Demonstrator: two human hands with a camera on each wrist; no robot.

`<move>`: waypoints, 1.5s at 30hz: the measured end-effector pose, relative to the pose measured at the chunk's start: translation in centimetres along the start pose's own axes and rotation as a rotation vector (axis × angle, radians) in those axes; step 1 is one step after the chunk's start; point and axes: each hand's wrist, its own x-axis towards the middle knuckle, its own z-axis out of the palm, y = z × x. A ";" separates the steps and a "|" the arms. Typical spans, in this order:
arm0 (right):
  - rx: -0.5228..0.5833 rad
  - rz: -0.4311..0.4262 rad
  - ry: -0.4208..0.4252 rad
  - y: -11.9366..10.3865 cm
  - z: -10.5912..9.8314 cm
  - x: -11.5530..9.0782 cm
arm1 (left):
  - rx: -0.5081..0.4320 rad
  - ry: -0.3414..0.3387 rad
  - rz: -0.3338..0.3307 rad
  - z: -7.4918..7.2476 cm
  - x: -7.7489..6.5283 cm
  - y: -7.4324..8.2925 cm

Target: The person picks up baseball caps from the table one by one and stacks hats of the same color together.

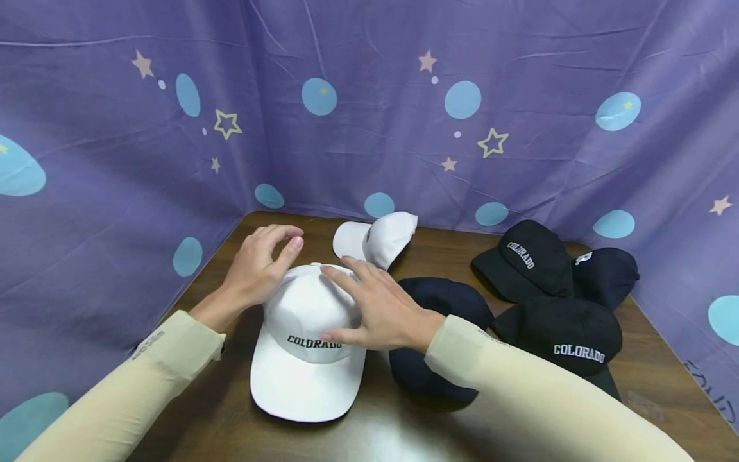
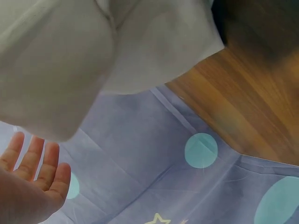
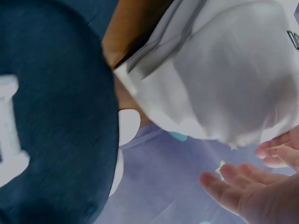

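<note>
A white baseball cap (image 1: 306, 385) lettered COLORADO sits on the wooden table, its brim toward me. My left hand (image 1: 254, 266) is at the far left side of its crown, thumb and fingers curved apart with nothing between them. Over the crown's right side, my right hand (image 1: 378, 305) has its fingers spread and partly covers the lettering. In the left wrist view, the left hand's fingers (image 2: 49, 172) are extended near the white fabric. The right wrist view shows the right hand's fingers (image 3: 229, 186) loosely extended by the crown, gripping nothing.
A second white cap (image 1: 389, 237) lies on its side at the back. Right of my right hand is a navy cap (image 1: 444, 298), partly under my forearm. Two black COLORADO caps (image 1: 537, 256) and another dark cap (image 1: 606, 276) are grouped at the right. A purple curtain (image 1: 369, 147) borders the table (image 1: 190, 398).
</note>
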 end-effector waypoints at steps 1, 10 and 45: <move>0.005 0.012 -0.002 0.2 -0.2 -0.1 | -0.002 -0.001 0.004 0.1 0.1 0.1; 0.041 0.100 -0.002 2.4 -2.2 -1.3 | -0.020 -0.022 0.032 0.5 0.6 1.3; 0.013 0.463 0.123 12.7 -9.2 -7.9 | -0.008 -0.105 0.062 2.7 1.3 3.8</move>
